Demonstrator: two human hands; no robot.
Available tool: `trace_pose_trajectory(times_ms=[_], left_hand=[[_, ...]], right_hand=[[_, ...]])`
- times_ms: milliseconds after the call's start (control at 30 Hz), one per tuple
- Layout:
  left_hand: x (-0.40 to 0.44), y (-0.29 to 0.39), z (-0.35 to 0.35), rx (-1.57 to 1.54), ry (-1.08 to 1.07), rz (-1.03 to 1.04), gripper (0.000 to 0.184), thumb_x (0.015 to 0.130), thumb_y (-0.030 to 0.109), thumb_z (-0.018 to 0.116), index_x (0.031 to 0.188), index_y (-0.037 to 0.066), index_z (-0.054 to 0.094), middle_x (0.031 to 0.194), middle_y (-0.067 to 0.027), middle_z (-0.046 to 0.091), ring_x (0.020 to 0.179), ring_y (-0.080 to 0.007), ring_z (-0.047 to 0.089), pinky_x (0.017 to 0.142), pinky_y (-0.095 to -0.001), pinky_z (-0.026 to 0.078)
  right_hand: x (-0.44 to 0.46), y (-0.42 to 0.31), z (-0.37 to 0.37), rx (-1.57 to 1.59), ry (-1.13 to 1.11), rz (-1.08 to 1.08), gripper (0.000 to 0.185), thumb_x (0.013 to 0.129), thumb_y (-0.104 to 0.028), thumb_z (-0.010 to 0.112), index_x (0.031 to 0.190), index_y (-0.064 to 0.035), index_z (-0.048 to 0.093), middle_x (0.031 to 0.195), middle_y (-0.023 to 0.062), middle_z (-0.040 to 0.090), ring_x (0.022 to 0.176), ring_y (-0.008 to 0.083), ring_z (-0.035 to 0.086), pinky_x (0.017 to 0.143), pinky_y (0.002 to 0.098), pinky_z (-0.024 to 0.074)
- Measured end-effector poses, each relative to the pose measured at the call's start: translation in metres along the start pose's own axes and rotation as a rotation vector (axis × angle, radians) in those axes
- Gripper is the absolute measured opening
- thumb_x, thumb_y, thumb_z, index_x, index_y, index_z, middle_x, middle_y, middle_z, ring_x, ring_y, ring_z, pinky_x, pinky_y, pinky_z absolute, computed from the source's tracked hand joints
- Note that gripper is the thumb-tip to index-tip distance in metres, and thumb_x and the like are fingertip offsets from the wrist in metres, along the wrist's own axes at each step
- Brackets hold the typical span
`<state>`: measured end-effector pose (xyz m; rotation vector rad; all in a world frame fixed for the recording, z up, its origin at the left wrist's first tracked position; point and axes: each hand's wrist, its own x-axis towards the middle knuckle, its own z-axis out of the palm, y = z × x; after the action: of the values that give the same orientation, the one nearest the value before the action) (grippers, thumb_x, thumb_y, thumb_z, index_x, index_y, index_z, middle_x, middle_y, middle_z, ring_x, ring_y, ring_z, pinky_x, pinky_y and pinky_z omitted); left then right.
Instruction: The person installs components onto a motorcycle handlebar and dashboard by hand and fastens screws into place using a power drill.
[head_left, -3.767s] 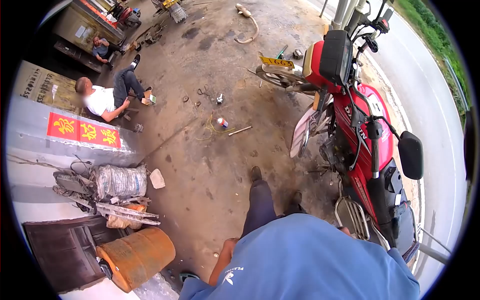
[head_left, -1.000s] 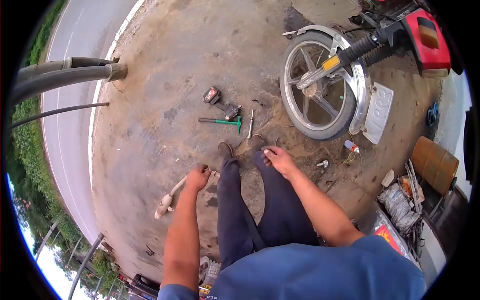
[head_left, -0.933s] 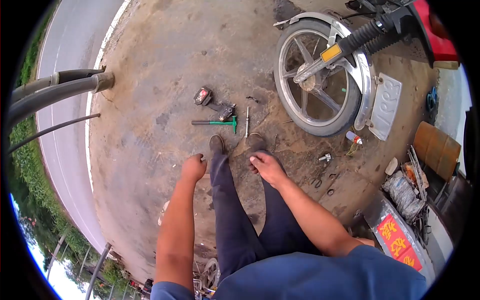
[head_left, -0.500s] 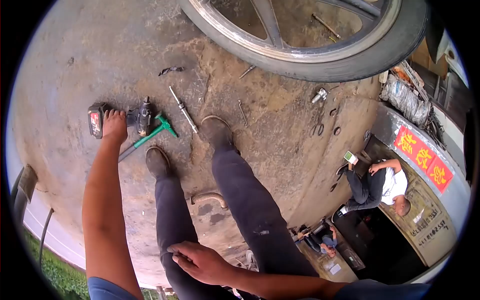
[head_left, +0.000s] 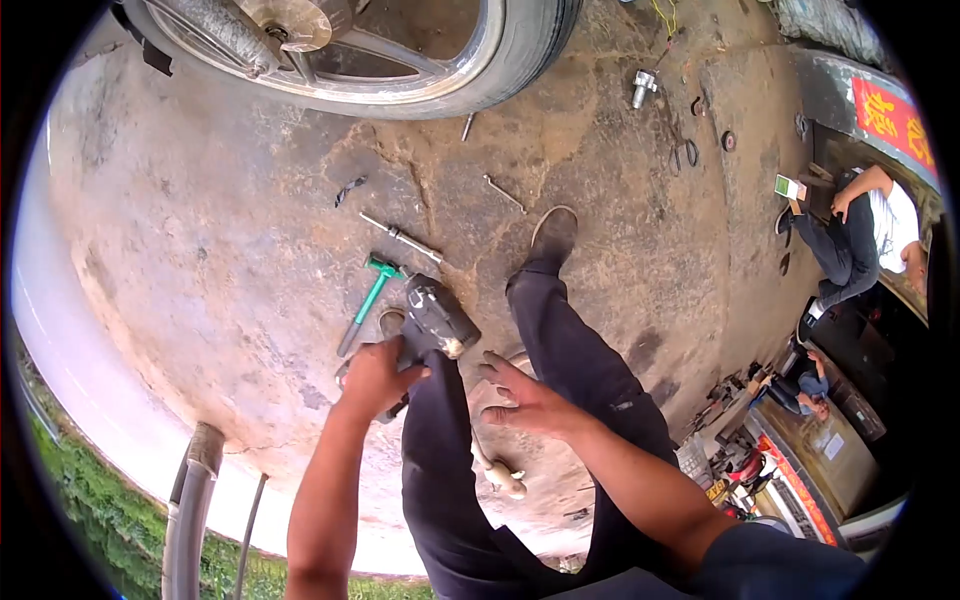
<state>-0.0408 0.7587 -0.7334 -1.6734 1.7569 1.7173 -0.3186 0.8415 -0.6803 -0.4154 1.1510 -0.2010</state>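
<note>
My left hand is wrapped round the grip of a dark cordless impact wrench, raised in front of my left leg. The hand hides part of the grip and battery. My right hand hovers just right of the tool, fingers spread, holding nothing. On the ground beyond the wrench lies a green-headed hammer, with a long metal rod tool past it.
A spoked motorcycle wheel stands at the top. A spanner, a black strip and a silver metal part lie on the concrete. Two people sit at the right. A metal post rises lower left.
My left hand has lifted the impact wrench off the ground and brought it in towards my legs. My right hand has left my knee and opened near the tool. The view has shifted.
</note>
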Motion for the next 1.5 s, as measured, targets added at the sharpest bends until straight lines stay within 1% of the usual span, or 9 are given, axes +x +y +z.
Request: trace_pose_trajectory(times_ms=[200,267,467,667,800,1000,1167,1333,1500], left_hand=[[-0.001,0.129,0.025,-0.494,0.023,0.483,0.022,0.093,0.019,0.071,0.098,-0.003,0.069,0.079,-0.0184,0.069,0.072,-0.0342,0.068,0.069,-0.0432,0.054],[0.039,0.090,0.057,-0.793,-0.003,-0.105,0.022,0.098,0.019,0.069,0.104,-0.002,0.070,0.087,-0.0076,0.072,0.071,-0.0191,0.066,0.068,-0.0323,0.055],[0.254,-0.073,0.085,-0.947,0.457,-0.773,0.035,0.094,0.028,0.074,0.097,-0.005,0.063,0.079,-0.0111,0.066,0.063,-0.0208,0.065,0.049,-0.0341,0.053],[0.293,-0.090,0.120,-0.843,0.850,-0.720,0.027,0.092,0.020,0.073,0.102,-0.002,0.060,0.089,-0.0087,0.064,0.068,-0.0178,0.061,0.054,-0.0369,0.055],[0.266,-0.048,0.118,-0.890,0.613,-0.268,0.023,0.099,0.011,0.063,0.121,0.004,0.057,0.102,-0.0046,0.062,0.089,-0.0165,0.061,0.083,-0.0396,0.063],[0.297,0.060,0.121,-0.759,0.161,0.043,0.026,0.103,0.018,0.059,0.126,0.006,0.055,0.095,-0.0017,0.062,0.078,-0.0109,0.056,0.068,-0.0291,0.051],[0.386,0.102,0.137,-0.518,0.164,-0.014,0.025,0.104,0.022,0.058,0.120,0.003,0.060,0.084,-0.0057,0.065,0.073,-0.0155,0.058,0.065,-0.0310,0.047],[0.425,0.151,0.150,-0.005,0.292,0.074,0.029,0.101,0.028,0.055,0.110,0.001,0.061,0.101,-0.0313,0.068,0.099,-0.0565,0.059,0.083,-0.0605,0.046],[0.411,0.125,0.173,-0.358,0.094,-0.159,0.030,0.101,0.029,0.057,0.109,0.000,0.064,0.088,-0.0235,0.070,0.087,-0.0414,0.068,0.074,-0.0482,0.051]], right_hand=[[-0.002,-0.047,-0.046,0.593,0.291,-0.192,0.029,0.095,-0.014,0.075,0.119,-0.0045,0.062,0.099,0.0055,0.070,0.090,0.0176,0.069,0.083,0.0336,0.0570],[-0.002,-0.071,-0.082,0.471,0.333,-0.129,0.021,0.097,-0.014,0.073,0.112,-0.0059,0.061,0.087,0.0015,0.063,0.073,0.0131,0.062,0.067,0.0316,0.0529],[0.014,-0.052,-0.115,0.321,0.647,-0.300,0.026,0.094,-0.006,0.071,0.118,-0.0030,0.063,0.090,0.0041,0.066,0.075,0.0137,0.062,0.065,0.0318,0.0513],[0.009,-0.040,-0.130,0.458,0.603,-0.235,0.018,0.094,-0.008,0.072,0.109,-0.0027,0.064,0.088,0.0046,0.066,0.076,0.0144,0.063,0.070,0.0315,0.0529],[0.005,-0.045,-0.137,0.513,0.687,-0.229,0.019,0.092,-0.006,0.073,0.108,-0.0035,0.064,0.088,0.0036,0.067,0.076,0.0134,0.063,0.070,0.0323,0.0543],[-0.002,-0.047,-0.157,0.297,0.790,-0.241,0.027,0.088,-0.004,0.074,0.112,-0.0034,0.061,0.089,0.0052,0.066,0.078,0.0171,0.065,0.073,0.0381,0.0585],[-0.008,-0.066,-0.170,0.754,0.727,-0.390,0.022,0.092,-0.006,0.071,0.112,-0.0018,0.063,0.090,0.0062,0.066,0.076,0.0146,0.062,0.070,0.0324,0.0528],[-0.007,-0.057,-0.180,0.770,0.830,-0.386,0.022,0.092,-0.002,0.070,0.112,-0.0013,0.063,0.090,0.0078,0.066,0.075,0.0166,0.062,0.069,0.0350,0.0529],[-0.006,-0.061,-0.184,0.933,0.874,-0.426,0.024,0.091,0.000,0.070,0.113,-0.0012,0.063,0.087,0.0082,0.067,0.073,0.0183,0.063,0.069,0.0358,0.0531]])
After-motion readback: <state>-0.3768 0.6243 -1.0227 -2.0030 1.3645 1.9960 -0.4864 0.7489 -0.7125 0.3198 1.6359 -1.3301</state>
